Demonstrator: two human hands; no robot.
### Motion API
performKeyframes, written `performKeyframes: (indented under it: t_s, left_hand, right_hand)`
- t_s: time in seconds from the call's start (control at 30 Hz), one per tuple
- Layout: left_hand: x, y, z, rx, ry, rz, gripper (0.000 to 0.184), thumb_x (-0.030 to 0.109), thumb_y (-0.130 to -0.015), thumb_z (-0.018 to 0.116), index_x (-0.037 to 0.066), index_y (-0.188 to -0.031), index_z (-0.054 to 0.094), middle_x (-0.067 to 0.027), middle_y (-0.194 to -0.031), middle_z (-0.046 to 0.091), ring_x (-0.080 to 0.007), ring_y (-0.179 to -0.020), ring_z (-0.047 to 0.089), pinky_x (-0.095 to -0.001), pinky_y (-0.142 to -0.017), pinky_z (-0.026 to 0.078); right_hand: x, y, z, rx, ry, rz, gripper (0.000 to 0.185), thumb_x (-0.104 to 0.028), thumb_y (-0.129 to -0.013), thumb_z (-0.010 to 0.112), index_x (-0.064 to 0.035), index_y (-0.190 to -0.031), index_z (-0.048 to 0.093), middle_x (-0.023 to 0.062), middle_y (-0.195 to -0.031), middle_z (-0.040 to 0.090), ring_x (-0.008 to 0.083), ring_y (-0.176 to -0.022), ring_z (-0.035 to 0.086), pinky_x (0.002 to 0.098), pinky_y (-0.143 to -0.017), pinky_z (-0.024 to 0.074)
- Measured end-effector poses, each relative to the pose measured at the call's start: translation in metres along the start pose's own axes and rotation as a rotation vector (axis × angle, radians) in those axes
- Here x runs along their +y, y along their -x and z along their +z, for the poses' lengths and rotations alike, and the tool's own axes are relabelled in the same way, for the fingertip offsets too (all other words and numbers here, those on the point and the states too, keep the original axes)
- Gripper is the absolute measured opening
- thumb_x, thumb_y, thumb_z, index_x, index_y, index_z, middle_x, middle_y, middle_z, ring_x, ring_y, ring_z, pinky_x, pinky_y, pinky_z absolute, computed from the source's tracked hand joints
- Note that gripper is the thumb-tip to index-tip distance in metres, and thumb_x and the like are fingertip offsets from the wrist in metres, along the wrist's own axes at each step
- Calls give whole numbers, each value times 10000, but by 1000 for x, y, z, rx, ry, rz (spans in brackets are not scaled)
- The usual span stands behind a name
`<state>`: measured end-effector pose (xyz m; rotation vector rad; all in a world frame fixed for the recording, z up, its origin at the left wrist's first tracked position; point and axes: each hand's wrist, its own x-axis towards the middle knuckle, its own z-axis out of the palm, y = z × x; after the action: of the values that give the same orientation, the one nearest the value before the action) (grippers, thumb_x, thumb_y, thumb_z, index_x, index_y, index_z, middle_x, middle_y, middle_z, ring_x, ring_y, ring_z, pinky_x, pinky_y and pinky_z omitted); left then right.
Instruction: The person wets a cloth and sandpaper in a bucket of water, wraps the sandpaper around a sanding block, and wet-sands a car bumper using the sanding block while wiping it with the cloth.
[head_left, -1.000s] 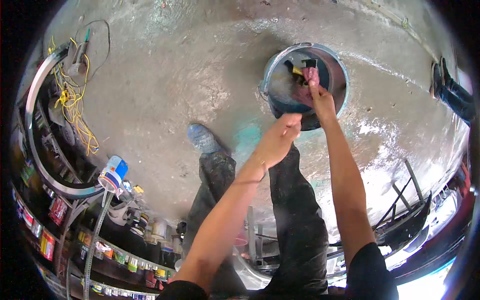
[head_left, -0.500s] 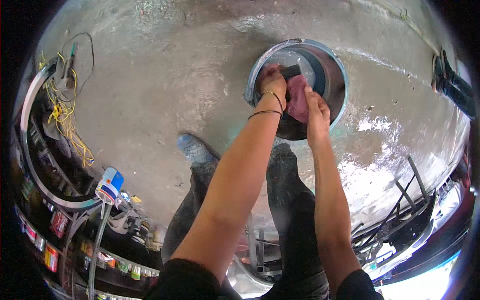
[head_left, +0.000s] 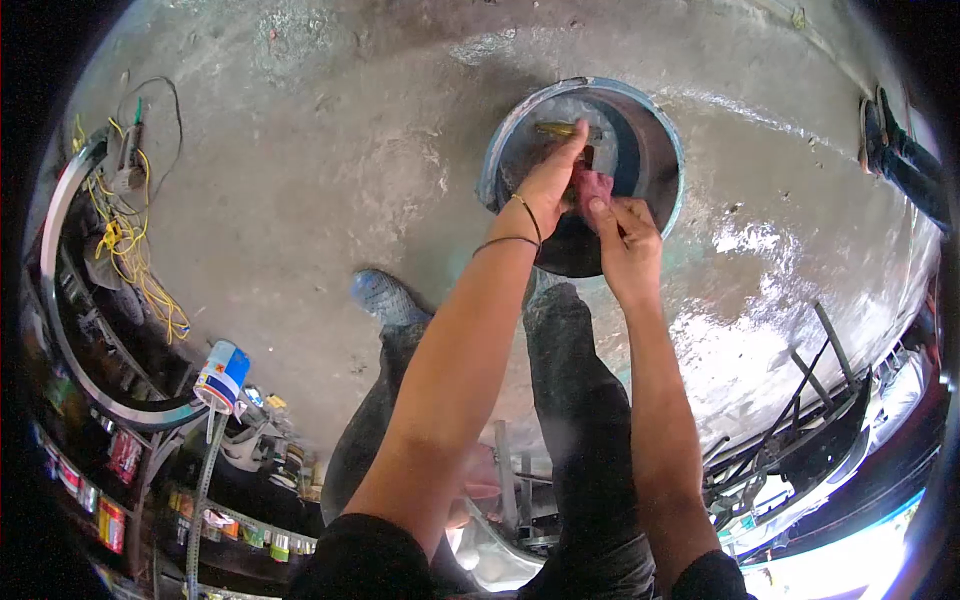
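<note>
A round blue-rimmed bucket [head_left: 676,150] stands on the floor before me, and both hands are over its opening. My right hand [head_left: 630,245] pinches a dark pink cloth [head_left: 594,186] between thumb and fingers. Close beside it, my left hand [head_left: 550,185] has its thumb stretched upward, and the cloth meets its palm side. The left fingers are mostly hidden, so I cannot tell what they hold. Just past the left thumb is a yellowish, flat-looking object [head_left: 556,128], too blurred to name. Dark bands circle my left wrist.
Wet concrete floor [head_left: 300,200] surrounds the bucket. Yellow cord [head_left: 118,232] and a curved metal rim [head_left: 62,220] lie left. A blue-and-white can [head_left: 222,375] stands by shelves with containers. Another person's legs [head_left: 905,170] are far right; metal frames [head_left: 800,400] sit lower right.
The cloth is now bunched smaller between my hands. The dark rectangular block by my left hand is no longer visible; a yellowish object shows there. My left thumb now points up.
</note>
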<state>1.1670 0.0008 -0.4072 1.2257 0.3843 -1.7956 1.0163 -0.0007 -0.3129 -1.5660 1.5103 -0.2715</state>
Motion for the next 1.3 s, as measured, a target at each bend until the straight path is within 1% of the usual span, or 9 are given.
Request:
performKeyframes:
  t_s: [0.23,0.33,0.5,0.67,0.9,1.0,1.13,1.2,1.3]
  left_hand:
    - [18,44,23,201,-893,170,460,387,-1028,732,-42,-1193,733,-161,-1121,806,-268,-995,781,-441,-860,591]
    - [-27,-13,5,451,-473,146,399,304,-1080,651,-74,-1198,702,-213,-1155,804,-326,-945,798,-435,-794,606]
    - [-29,-43,10,531,-412,39,623,426,-1118,574,-39,-1531,538,-238,-1460,677,-395,-1228,719,-516,-934,615]
    - [-11,-60,-22,313,-23,-47,722,578,-1104,501,30,-1572,548,-197,-1534,637,-419,-1326,658,-515,-1091,528]
    - [-33,-15,-16,269,-918,384,522,367,-1132,466,-5,-1453,641,-271,-1525,614,-423,-1377,611,-483,-1173,454]
    - [-12,54,14,457,-519,113,675,531,-1053,608,30,-1505,602,-246,-1594,569,-412,-1506,487,-458,-1250,360]
    - [-1,57,15,276,-9,-202,816,698,-943,683,94,-1488,627,-179,-1557,619,-331,-1433,569,-436,-1152,444]
    - [-41,12,9,33,348,-363,625,683,-948,687,137,-1249,727,-139,-1224,778,-326,-1063,742,-475,-906,588]
    - [-30,64,53,66,470,-1,445,506,-1054,629,93,-966,769,-145,-1025,808,-319,-974,766,-444,-914,598]
  right_hand:
    - [15,-5,20,105,408,-302,165,-138,-990,764,-5,-1079,805,172,-1132,712,381,-1020,672,469,-903,537]
    - [15,3,27,146,307,-266,180,-136,-1016,752,22,-1094,790,167,-1161,711,360,-1050,678,440,-920,543]
    - [-8,18,24,259,-8,-47,272,-189,-1093,702,75,-1124,762,157,-1153,717,278,-1069,685,368,-943,538]
    - [-13,21,-3,241,51,101,223,-172,-1094,674,34,-1055,749,182,-981,687,318,-884,686,397,-828,559]
    - [163,-90,120,-98,242,-85,358,-315,-1079,606,-70,-1320,707,252,-1217,748,482,-1116,708,547,-1003,564]
    - [93,-77,94,-158,-5,244,370,-309,-1084,614,-38,-1306,731,241,-1253,759,313,-1199,735,411,-1003,561]
    - [25,-3,24,-35,-311,220,393,-282,-1104,593,-22,-1383,692,131,-1342,737,291,-1265,685,393,-1132,487]
    - [-1,24,-12,-45,-547,249,410,-324,-1129,571,-11,-1377,665,119,-1416,686,267,-1296,648,406,-1167,467]
    - [-52,32,-23,84,-618,393,400,-392,-1149,524,-84,-1369,652,137,-1366,662,248,-1278,632,439,-1154,481]
